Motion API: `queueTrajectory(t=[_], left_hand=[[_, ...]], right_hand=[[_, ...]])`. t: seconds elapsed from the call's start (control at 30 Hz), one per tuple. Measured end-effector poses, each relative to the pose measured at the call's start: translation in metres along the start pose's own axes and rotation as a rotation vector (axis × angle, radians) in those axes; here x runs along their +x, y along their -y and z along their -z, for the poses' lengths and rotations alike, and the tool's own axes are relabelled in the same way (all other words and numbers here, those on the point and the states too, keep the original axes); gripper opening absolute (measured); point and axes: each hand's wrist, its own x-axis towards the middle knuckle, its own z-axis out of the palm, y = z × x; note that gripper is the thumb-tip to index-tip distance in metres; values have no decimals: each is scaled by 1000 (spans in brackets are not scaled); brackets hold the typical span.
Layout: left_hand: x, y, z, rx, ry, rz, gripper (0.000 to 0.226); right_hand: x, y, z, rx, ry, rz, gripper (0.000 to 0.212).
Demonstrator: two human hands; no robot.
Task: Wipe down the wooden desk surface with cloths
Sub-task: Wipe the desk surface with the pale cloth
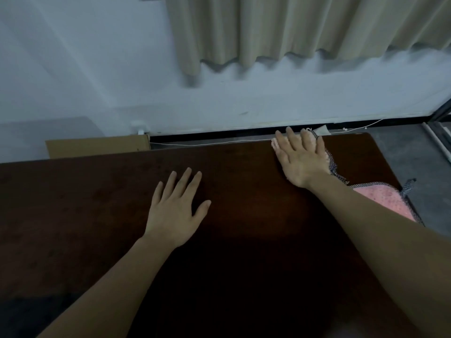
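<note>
A dark brown wooden desk point(97, 215) fills the lower part of the head view. A pink cloth point(380, 198) with a dark patterned hem lies along the desk's right side, from the far edge to the right edge. My right hand point(301, 158) presses flat on the far end of this cloth, fingers straight, near the desk's far right corner. Most of the cloth under the hand and forearm is hidden. My left hand point(177, 211) rests flat on the bare wood near the middle, fingers spread, holding nothing.
Behind the desk runs a white wall with beige curtains point(292, 28) hanging above. A cardboard box point(97, 147) stands behind the far left edge. A thin white cable point(212, 142) runs along the floor gap. Grey floor point(410, 152) lies right of the desk.
</note>
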Motion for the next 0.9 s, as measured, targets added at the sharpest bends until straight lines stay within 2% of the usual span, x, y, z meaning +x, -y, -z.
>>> queueTrajectory(t=[0.07,0.2,0.3,0.4,0.53,0.63,0.77,0.83,0.9], left_hand=[[2,-1,-1,2,3,-4,84],[5,-6,-1,-7,0,1,73],[7,-4,1,-15,-22,7,77],[4,5,1,-12,-33,12,82],[-11,12,-2,9,-3,26,79],[-19,16,-5,16,19,21,77],[-17,17,1,28,-11,32,83],[-15,11,5,32,-23,31,83],[-11,1,9,29,-29,4,85]], right_hand=[[-14,13,-5,0,15,17,56],[-72,43,-17,-51,34,235,56],[-103,49,-23,-44,67,351,55],[-81,44,-19,-58,54,349,53],[-22,47,-9,-53,-7,199,55],[-12,60,-6,-23,-17,148,56],[-45,85,-13,-48,39,261,57],[-60,85,-14,35,86,338,57],[-65,68,-8,174,67,352,59]])
